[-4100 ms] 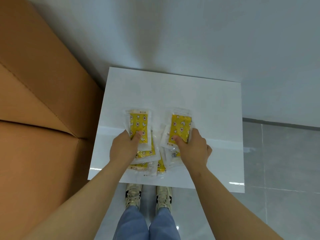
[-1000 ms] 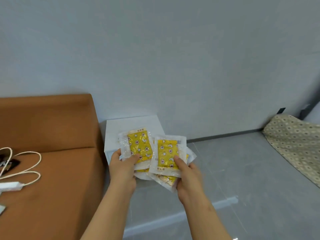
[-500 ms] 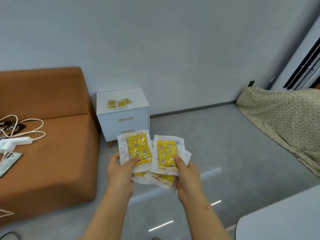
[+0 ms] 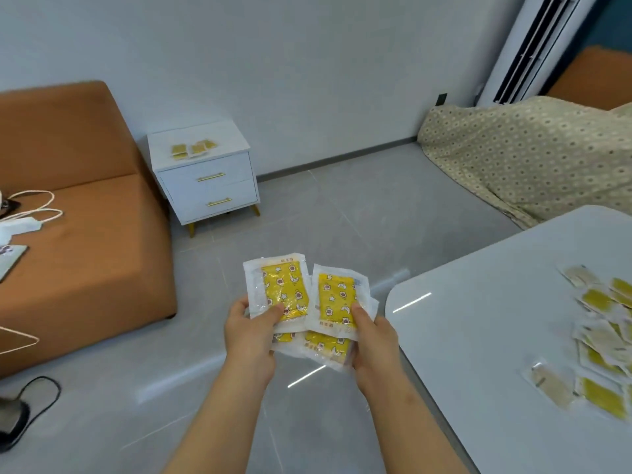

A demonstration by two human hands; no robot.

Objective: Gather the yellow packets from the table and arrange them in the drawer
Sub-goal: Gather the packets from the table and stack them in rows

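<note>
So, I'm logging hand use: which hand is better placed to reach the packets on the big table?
Likely the right hand: the table and its loose packets lie on that side. The left hand is farther away. Both grip yellow packets.

Big orange sofa (image 4: 85,254) fills the left side, with a looped white cord (image 4: 34,206) and a white plug block (image 4: 20,225) lying on its seat (something flat sits at the very edge too, can't tell what). A beige dotted blanket (image 4: 533,155) is heaped at the far right, by a tall white air conditioner (image 4: 533,46). Glossy grey tile floor (image 4: 307,217), plain pale wall (image 4: 273,63), black cable (image 4: 41,401) curled bottom left.
</note>
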